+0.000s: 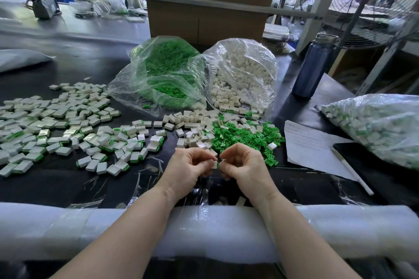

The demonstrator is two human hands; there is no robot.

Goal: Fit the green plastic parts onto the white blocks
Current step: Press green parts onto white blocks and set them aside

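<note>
Nearest to the camera, a white foam pad [215, 231] runs along the near edge of the black table [56, 183], and both forearms pass over it. Just beyond it the two hands meet. The left hand [189, 166] pinches a small white block [213, 164] between thumb and fingers. The right hand [242, 163] has its fingers curled close to the block; a little green shows between the two hands, so it probably pinches a green part, but this piece is too hidden to be sure.

I judge that the step in hand is the joining of one pair. The next move calls for the green part to be lined up with the opening of the block and pressed in straight.

Behind the hands lie loose white blocks [195, 129] and, right of them, a heap of green parts [240, 138]. To the left spreads a wide field of finished pieces [68, 129]. On the right lies a paper sheet [310, 145] and a filled bag [381, 124]. Farther off stand two open bags, one of green parts [167, 70] and one of white blocks [242, 75], and a dark bottle [315, 65].
</note>
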